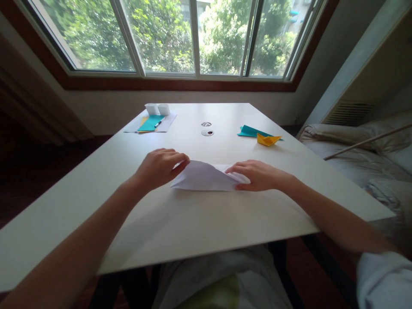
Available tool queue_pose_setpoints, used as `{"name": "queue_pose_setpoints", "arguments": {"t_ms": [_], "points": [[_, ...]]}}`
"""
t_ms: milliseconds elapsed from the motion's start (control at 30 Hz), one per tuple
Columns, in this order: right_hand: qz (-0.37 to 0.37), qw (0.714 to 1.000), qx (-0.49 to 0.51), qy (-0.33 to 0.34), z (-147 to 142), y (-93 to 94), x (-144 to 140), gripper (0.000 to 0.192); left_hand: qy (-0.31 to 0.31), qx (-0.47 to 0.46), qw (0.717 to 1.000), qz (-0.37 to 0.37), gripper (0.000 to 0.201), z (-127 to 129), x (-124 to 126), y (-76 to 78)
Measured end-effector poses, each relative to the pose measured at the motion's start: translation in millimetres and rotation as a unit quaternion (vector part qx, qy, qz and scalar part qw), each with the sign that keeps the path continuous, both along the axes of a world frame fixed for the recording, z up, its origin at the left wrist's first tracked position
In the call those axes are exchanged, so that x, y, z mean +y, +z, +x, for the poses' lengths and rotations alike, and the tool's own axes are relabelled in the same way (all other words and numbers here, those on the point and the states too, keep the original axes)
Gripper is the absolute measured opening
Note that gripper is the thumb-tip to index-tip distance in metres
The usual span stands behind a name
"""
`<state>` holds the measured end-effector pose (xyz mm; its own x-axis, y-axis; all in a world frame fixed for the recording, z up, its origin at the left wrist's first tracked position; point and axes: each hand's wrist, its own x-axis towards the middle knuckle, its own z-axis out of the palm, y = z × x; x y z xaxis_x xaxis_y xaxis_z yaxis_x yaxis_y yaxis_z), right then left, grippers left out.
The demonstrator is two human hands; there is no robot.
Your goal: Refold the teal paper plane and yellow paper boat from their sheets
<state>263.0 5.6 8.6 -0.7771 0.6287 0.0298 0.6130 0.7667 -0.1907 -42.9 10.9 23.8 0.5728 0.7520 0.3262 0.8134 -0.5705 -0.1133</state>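
Note:
A folded white paper (202, 177) lies on the white table (193, 223) in front of me. My left hand (159, 166) rests at its left side, fingertips curled onto the top corner of the fold. My right hand (254, 175) lies on the paper's right end, fingers pinching a raised flap. Both hands press the sheet against the tabletop.
A yellow paper boat (268, 139) sits on a teal sheet (251, 131) at the right. At the far left lie paper sheets with a teal one (151, 122), a pen (158, 124) and two small white boxes (157, 108). Two round lids (207, 128) sit mid-table. A bed (363, 159) stands to the right.

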Motion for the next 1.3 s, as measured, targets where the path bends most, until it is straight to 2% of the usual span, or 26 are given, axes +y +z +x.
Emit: {"name": "queue_pose_setpoints", "arguments": {"t_ms": [67,133,200,267,333,400,433,467,533,600,667,767,967,1067,1300], "points": [[-0.007,0.999,0.052,-0.003,0.1,1.2,-0.9,0.033,0.034,-0.03,0.999,0.015,0.034,0.8,-0.6,0.1],[-0.023,0.991,0.127,-0.033,0.8,1.6,0.4,0.028,0.073,-0.073,0.995,0.015,0.037,3.0,-1.6,0.8],[-0.061,0.971,0.218,-0.082,2.1,0.6,5.2,0.027,0.12,-0.11,0.987,0.005,0.053,6.0,-2.7,1.9],[-0.128,0.933,0.313,-0.123,4.5,-2.3,13.7,0.032,0.165,-0.126,0.978,-0.011,0.07,8.1,-2.9,2.4],[-0.202,0.884,0.393,-0.151,8.1,-7.0,24.2,0.039,0.194,-0.12,0.973,-0.029,0.076,8.1,-1.8,1.0],[-0.25,0.846,0.43,-0.193,12.7,-12.3,34.4,0.043,0.201,-0.091,0.974,-0.06,0.072,6.0,0.6,-2.5],[-0.263,0.838,0.427,-0.215,15.4,-14.8,38.7,0.043,0.197,-0.068,0.975,-0.079,0.066,4.3,2.2,-4.7],[-0.269,0.841,0.407,-0.234,18.3,-16.9,42.4,0.04,0.19,-0.042,0.976,-0.097,0.06,2.4,3.7,-7.1],[-0.243,0.877,0.32,-0.262,24.3,-19.9,47.6,0.033,0.171,0.009,0.976,-0.131,0.052,-1.3,6.6,-11.5],[-0.173,0.924,0.199,-0.276,30.1,-21.0,50.5,0.035,0.147,0.044,0.975,-0.161,0.05,-4.5,8.9,-14.8],[-0.117,0.948,0.099,-0.279,35.1,-20.7,52.0,0.035,0.13,0.061,0.971,-0.191,0.05,-7.3,10.9,-17.1],[-0.124,0.954,0.041,-0.271,40.4,-19.8,53.2,0.033,0.124,0.061,0.964,-0.229,0.056,-12.2,15.2,-20.3],[-0.143,0.96,0.037,-0.239,41.7,-21.3,54.4,0.043,0.098,-0.007,0.956,-0.276,0.069,-23.9,27.1,-26.5],[-0.14,0.961,0.031,-0.238,40.4,-22.6,54.4,0.038,0.09,-0.045,0.95,-0.295,0.073,-26.7,30.6,-26.4],[-0.138,0.967,0.026,-0.21,40.4,-21.0,53.1,0.028,0.115,-0.1,0.928,-0.34,0.072,-33.3,39.5,-29.9]]}}
